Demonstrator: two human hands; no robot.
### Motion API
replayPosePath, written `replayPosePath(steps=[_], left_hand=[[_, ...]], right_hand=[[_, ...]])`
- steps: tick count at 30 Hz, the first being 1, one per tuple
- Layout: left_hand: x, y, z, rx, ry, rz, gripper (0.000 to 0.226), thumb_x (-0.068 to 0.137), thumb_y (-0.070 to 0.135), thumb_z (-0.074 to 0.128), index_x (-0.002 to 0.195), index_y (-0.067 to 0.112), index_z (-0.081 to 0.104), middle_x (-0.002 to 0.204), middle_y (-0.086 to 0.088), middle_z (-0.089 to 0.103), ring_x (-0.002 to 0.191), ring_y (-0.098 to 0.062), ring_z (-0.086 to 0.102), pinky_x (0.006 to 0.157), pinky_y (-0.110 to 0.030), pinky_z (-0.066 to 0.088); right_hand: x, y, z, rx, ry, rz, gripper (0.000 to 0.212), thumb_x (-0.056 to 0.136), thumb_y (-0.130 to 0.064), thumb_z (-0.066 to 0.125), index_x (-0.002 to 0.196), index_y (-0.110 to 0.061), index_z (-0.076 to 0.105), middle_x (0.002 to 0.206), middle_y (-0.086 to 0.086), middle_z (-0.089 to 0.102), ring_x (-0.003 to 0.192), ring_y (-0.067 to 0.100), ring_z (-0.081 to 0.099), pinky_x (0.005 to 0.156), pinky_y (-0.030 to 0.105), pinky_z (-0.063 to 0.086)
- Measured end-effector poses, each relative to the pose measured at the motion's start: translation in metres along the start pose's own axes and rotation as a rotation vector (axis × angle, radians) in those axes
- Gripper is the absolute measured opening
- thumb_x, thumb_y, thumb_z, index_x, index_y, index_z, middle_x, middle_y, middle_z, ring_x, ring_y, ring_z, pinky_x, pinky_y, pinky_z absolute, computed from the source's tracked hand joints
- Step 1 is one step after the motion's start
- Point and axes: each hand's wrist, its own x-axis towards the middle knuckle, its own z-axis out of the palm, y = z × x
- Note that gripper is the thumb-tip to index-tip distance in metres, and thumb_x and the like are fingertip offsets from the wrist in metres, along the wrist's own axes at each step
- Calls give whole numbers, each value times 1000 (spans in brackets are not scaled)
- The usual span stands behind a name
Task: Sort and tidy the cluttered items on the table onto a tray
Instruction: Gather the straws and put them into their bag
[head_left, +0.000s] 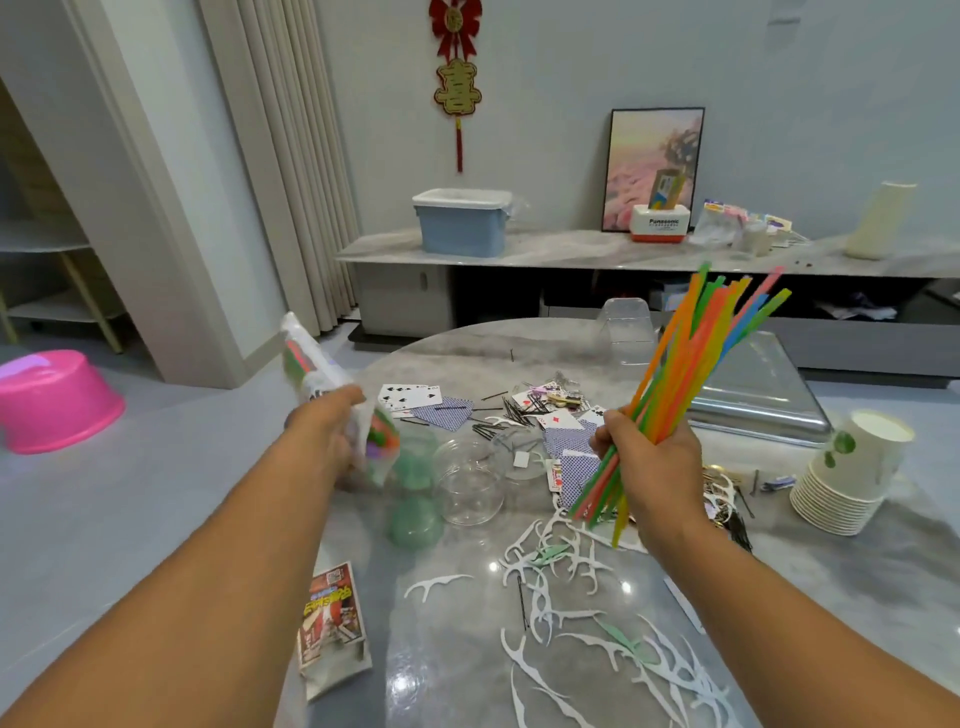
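A bundle of thin plastic drinking straws (691, 374) — orange, green, yellow, pink and blue — stood raised above the right half of the grey marble-patterned round tabletop (467, 343), fanning up and to the right. The right hand (649, 457) gripped the bundle near its lower end, fingers curled round it, with the short ends poking out below the fist. The left hand (332, 436) held a crinkled clear plastic bag (311, 369) over the tabletop's left edge, fingers closed on it; coloured bits showed through its lower part.

Between the two hands a clear plastic jar (470, 480) lay on the tabletop, with translucent green lids (415, 514) just beside it on the left. Playing cards (447, 410), some face up and some showing blue patterned backs, lay scattered past the jar toward the middle, mixed with black hairpins (514, 415). White floss picks (571, 577) were strewn over the near right part, a few pale green ones among them. A small printed packet (332, 618) lay at the near left edge.

At the far right edge sat a shiny metal tray (763, 395), and near it — toward the right edge — a tilted stack of white paper cups (852, 473).

Beyond the tabletop, a pink plastic basin (57, 400) sat upside down on the floor.
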Motion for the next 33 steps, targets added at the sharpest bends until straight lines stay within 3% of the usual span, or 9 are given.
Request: replayPosePath(steps=[3, 6, 11, 15, 18, 22, 27, 29, 33], left_hand=[[-40, 27, 21, -280, -203, -120, 12, 88, 21, 71, 87, 13, 61, 61, -4, 69, 53, -17, 67, 56, -39, 59], [-79, 31, 38, -448, -347, -156, 12, 81, 18, 75, 84, 12, 65, 63, -7, 70, 68, -22, 69, 73, -44, 60], [-125, 3, 52, -482, -394, -194, 9, 81, 11, 69, 74, 7, 64, 53, -10, 62, 38, -21, 57, 48, -36, 56], [-141, -18, 55, -496, -421, -203, 12, 85, 20, 70, 89, 10, 66, 81, -13, 69, 72, -26, 66, 89, -42, 57], [-147, -26, 59, -513, -388, -213, 18, 85, 25, 74, 98, 15, 66, 92, -9, 71, 85, -24, 65, 78, -37, 54], [-147, -27, 62, -584, -357, -173, 22, 88, 17, 74, 107, 11, 65, 82, -11, 75, 68, -23, 73, 50, -37, 57], [-132, -37, 66, -616, -190, -55, 73, 77, 13, 85, 139, 8, 47, 127, -16, 66, 108, -33, 69, 80, -56, 59], [-128, -42, 69, -606, -143, -21, 77, 75, 13, 87, 139, 8, 46, 126, -16, 66, 106, -33, 69, 89, -59, 56], [-126, -49, 80, -615, 26, 69, 83, 68, 6, 90, 134, 12, 40, 114, -14, 67, 91, -28, 72, 79, -57, 60]], right_hand=[[-2, -31, 14, 282, -32, 94, 14, 91, -13, 71, 84, -5, 62, 60, 6, 63, 57, 20, 67, 65, 38, 57], [-8, -67, 29, 709, -153, 258, 23, 92, -8, 70, 76, -11, 55, 56, 4, 54, 49, 16, 58, 60, 32, 57], [-27, -102, 42, 986, -319, 361, 23, 92, -12, 69, 72, -12, 58, 60, 5, 59, 52, 17, 63, 60, 31, 59], [-35, -110, 46, 1087, -320, 374, 23, 93, -14, 67, 71, -10, 61, 64, 6, 62, 56, 16, 65, 63, 29, 60], [-35, -108, 46, 1060, -254, 352, 20, 94, -17, 68, 77, -12, 58, 66, 4, 62, 58, 15, 65, 62, 28, 59], [-29, -103, 43, 847, -63, 281, 21, 92, -12, 72, 78, -14, 56, 56, 2, 57, 49, 14, 59, 52, 28, 54], [-33, -88, 40, 432, -162, 251, 20, 89, -13, 77, 84, -10, 58, 57, 3, 59, 47, 14, 57, 51, 29, 51], [-39, -82, 40, 323, -255, 284, 23, 87, -19, 80, 94, -6, 62, 70, 6, 71, 52, 14, 60, 55, 29, 55], [-47, -72, 43, 167, -318, 239, 34, 81, -23, 86, 100, -8, 62, 74, 4, 73, 56, 13, 64, 58, 28, 56]])
